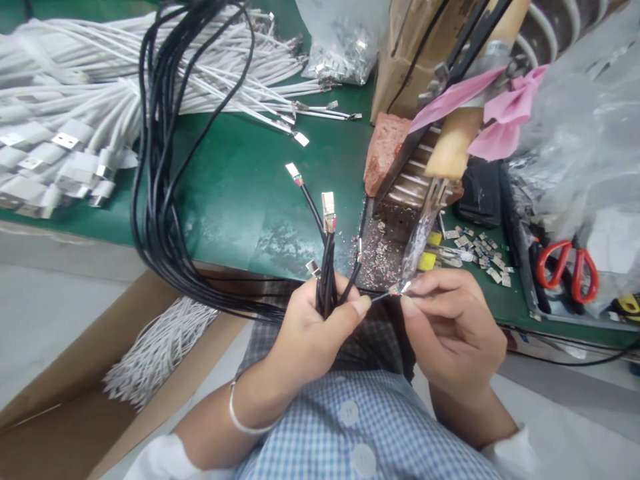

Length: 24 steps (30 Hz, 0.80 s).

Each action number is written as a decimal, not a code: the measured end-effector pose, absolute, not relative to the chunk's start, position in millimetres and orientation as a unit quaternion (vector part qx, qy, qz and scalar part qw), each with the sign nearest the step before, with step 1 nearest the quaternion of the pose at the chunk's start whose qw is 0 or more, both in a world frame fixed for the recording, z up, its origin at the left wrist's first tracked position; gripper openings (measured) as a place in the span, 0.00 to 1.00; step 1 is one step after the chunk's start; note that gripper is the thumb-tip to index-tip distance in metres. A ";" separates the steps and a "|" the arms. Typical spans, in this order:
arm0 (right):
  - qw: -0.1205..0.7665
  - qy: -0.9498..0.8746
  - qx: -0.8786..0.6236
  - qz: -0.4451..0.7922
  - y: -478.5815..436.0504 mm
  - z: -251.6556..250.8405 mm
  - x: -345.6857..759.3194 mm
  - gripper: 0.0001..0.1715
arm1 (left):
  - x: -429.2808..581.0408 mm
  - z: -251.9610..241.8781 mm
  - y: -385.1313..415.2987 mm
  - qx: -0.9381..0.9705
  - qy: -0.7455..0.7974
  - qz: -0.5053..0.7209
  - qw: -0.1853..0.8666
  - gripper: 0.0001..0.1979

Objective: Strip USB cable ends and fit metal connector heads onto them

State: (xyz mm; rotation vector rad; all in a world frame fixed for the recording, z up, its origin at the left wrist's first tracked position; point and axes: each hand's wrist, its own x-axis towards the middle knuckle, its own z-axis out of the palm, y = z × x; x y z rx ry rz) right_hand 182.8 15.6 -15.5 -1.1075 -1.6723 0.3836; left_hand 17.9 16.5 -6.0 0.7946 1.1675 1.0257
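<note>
My left hand (320, 320) is closed round a bundle of black cables (327, 273), whose ends with small metal connectors stick up above the fingers. The rest of the bundle loops over the green table to the left. Between thumb and fingertips, my right hand (445, 320) pinches the metal connector (399, 288) of one cable that runs across from the left hand. That connector touches or nearly touches the tip of a soldering iron (420, 227), fixed pointing down. Small loose connectors (487, 253) lie to the right of the iron.
White USB cables (65, 140) are heaped at the back left of the green table (225, 180). A brick (383, 150) stands beside the iron's holder. Red-handled scissors (570, 267) lie in a tray at right. A cardboard box (65, 360) holds white cables below left.
</note>
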 end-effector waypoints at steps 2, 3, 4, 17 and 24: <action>0.520 -0.701 -0.462 0.153 15.8 -14.5 182.8 0.11 | 18.0 -6.7 16.4 0.347 0.506 0.455 0.645 0.10; 0.520 -0.703 -0.461 0.151 15.9 -14.1 182.9 0.11 | 17.9 -7.5 16.4 0.348 0.503 0.457 0.646 0.10; 0.519 -0.704 -0.461 0.149 15.9 -13.9 183.0 0.11 | 17.7 -8.4 16.4 0.349 0.502 0.457 0.646 0.10; 0.529 -0.687 -0.454 0.203 14.4 -10.7 183.7 0.12 | 17.4 -9.1 16.4 0.340 0.486 0.468 0.655 0.10; 0.519 -0.692 -0.457 0.206 13.5 -11.3 186.3 0.11 | 16.7 -12.0 15.8 0.339 0.472 0.471 0.663 0.09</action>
